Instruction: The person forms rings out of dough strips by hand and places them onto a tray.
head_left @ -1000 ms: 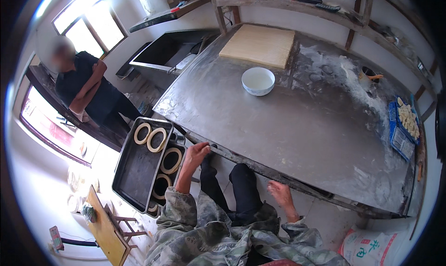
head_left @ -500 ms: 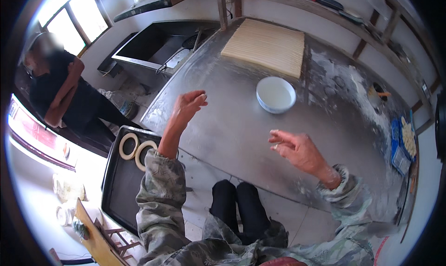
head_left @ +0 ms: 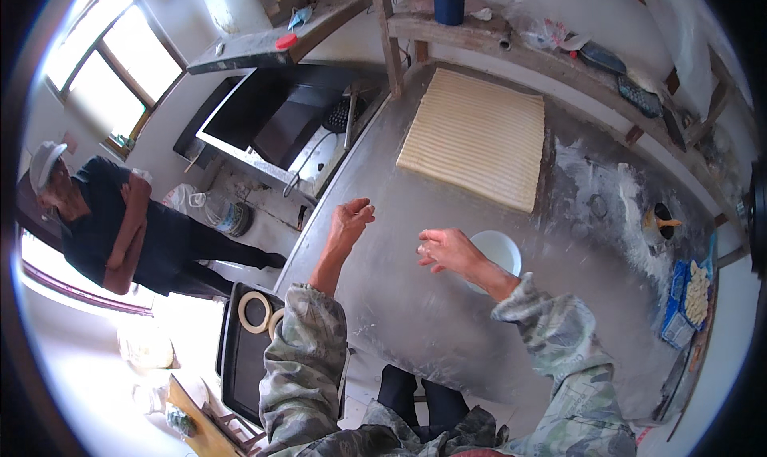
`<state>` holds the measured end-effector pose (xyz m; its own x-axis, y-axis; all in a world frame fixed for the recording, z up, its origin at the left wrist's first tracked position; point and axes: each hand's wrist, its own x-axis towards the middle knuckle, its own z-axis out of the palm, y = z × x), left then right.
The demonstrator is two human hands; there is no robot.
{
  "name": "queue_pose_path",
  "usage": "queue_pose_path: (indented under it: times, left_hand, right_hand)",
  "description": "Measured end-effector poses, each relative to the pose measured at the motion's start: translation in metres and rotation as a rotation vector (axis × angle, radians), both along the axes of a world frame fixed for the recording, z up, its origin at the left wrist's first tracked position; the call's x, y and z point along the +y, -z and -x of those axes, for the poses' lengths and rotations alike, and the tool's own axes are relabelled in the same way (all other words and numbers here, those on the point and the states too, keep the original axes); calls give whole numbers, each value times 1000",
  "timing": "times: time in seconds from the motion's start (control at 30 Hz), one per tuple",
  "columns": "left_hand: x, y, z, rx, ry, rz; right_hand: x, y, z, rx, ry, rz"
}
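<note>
My left hand (head_left: 349,220) is raised over the left part of the grey worktop (head_left: 399,297), its fingers loosely bent and nothing visible in them. My right hand (head_left: 454,253) hovers to its right with fingers apart, also holding nothing. Its wrist and forearm hide part of a pale bowl (head_left: 505,249) on the worktop. Beyond the hands lies a pale slab of dough (head_left: 475,137), marked with many parallel ridges or cuts. Below my left forearm, a black tray (head_left: 244,377) carries ring-shaped dough pieces (head_left: 255,297); my sleeve partly covers one ring.
A person (head_left: 120,225) stands at the left with arms crossed. A black sink-like basin (head_left: 280,113) lies beyond the worktop's left edge. At right are a tin with a brush-like handle (head_left: 660,222) and a blue packet (head_left: 679,305) of pale pieces. A wooden shelf (head_left: 551,65) runs behind.
The view has tilted up, so the worktop's things appear lower. My right hand has moved leftward and away from me, now partly in front of the bowl and closer to my left hand.
</note>
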<state>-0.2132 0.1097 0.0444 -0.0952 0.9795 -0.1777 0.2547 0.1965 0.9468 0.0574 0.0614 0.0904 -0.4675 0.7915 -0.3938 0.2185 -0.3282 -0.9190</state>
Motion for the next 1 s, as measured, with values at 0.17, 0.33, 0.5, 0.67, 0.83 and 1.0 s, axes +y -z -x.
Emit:
queue_pose_path:
  times: [0.17, 0.33, 0.5, 0.67, 0.83, 1.0]
  left_hand:
    - [68, -21, -12, 26, -63, 7]
    - [143, 31, -15, 84, -58, -22]
    - [219, 86, -36, 182, -41, -69]
    - [267, 118, -52, 267, 3, -88]
    - [292, 131, -71, 230, 69, 14]
    - [288, 124, -72, 236, 94, -12]
  right_hand:
    - [74, 5, 10, 268, 247, 320]
    - [141, 58, 48, 422, 562, 466]
    - [197, 128, 68, 506, 782, 625]
    - [219, 158, 78, 650, 944, 703]
    - [228, 175, 83, 911, 1104, 627]
    - [228, 168, 90, 1075, 1112, 602]
